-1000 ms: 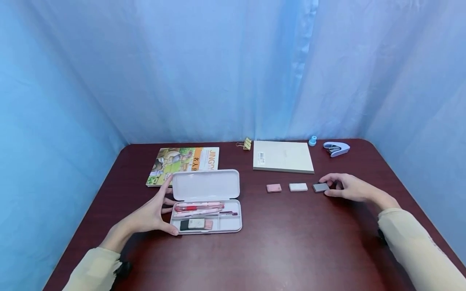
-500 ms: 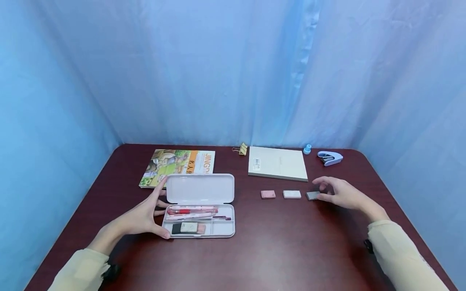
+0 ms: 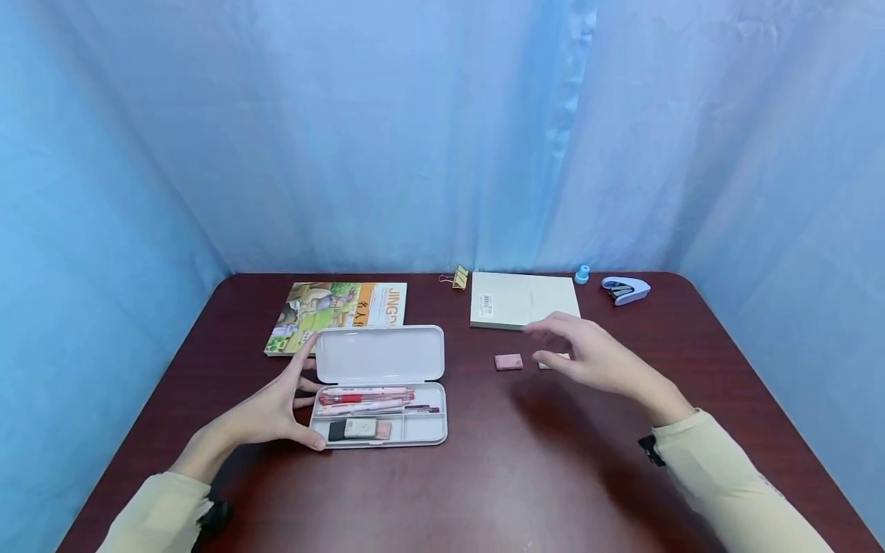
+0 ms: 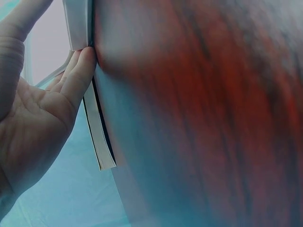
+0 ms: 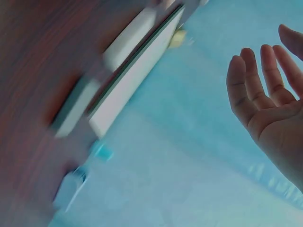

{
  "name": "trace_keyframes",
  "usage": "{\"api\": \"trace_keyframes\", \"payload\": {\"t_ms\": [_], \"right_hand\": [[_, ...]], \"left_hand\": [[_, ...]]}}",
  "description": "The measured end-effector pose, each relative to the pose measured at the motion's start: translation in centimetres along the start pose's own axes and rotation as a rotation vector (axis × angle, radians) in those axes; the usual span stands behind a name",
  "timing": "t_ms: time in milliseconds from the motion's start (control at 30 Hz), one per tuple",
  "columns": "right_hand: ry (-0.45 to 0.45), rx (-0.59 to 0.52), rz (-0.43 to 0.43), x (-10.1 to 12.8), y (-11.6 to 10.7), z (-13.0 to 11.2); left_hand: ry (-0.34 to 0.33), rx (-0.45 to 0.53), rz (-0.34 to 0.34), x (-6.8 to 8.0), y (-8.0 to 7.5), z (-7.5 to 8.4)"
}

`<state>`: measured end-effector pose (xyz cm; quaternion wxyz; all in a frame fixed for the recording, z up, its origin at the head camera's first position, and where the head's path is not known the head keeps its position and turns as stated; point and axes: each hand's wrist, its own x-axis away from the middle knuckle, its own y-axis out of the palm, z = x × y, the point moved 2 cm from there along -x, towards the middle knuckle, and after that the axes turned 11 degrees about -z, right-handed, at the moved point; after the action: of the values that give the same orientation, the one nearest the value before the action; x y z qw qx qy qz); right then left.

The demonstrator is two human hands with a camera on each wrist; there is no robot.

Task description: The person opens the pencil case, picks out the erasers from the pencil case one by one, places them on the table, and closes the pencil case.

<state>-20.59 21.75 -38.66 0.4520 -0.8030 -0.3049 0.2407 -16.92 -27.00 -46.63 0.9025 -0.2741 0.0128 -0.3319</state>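
My left hand (image 3: 270, 407) holds the left end of an open white pencil case (image 3: 380, 355), thumb at the front corner and forefinger on the raised lid. Pens (image 3: 366, 395) lie in its back compartment. A black eraser (image 3: 336, 431), a white eraser (image 3: 360, 428) and a pink eraser (image 3: 383, 430) sit in front. My right hand (image 3: 594, 357) hovers above the table, fingers apart, holding nothing. Below it are a white eraser (image 5: 130, 40), mostly hidden in the head view, and a grey eraser (image 5: 75, 106), seen only in the right wrist view. Left of them lies another pink eraser (image 3: 508, 362).
Behind the case lies a picture-covered book (image 3: 321, 307). A cream notebook (image 3: 522, 298), a yellow binder clip (image 3: 459, 277), a small blue bottle-shaped item (image 3: 582, 274) and a pale purple stapler (image 3: 625, 290) line the back of the table. Blue curtains (image 3: 415, 138) surround it.
My right hand has let go of the grey eraser, lifted, and moved left over the white one. My left hand stays at the pencil case. The head view has shifted slightly.
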Motion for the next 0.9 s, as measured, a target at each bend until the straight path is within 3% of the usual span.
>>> {"api": "trace_keyframes", "payload": {"t_ms": [200, 533, 900], "right_hand": [[-0.09, -0.024, -0.035, -2.9, 1.7, -3.9], [-0.239, -0.005, -0.111, -7.3, 5.0, -8.0], [-0.172, 0.059, -0.375, -11.3, 10.5, -11.5]], "left_hand": [[0.006, -0.008, -0.011, -0.1, -0.1, -0.1], [0.002, -0.002, -0.013, -0.2, 0.0, -0.1], [-0.006, 0.0, -0.012, -0.2, 0.0, 0.0]]}}
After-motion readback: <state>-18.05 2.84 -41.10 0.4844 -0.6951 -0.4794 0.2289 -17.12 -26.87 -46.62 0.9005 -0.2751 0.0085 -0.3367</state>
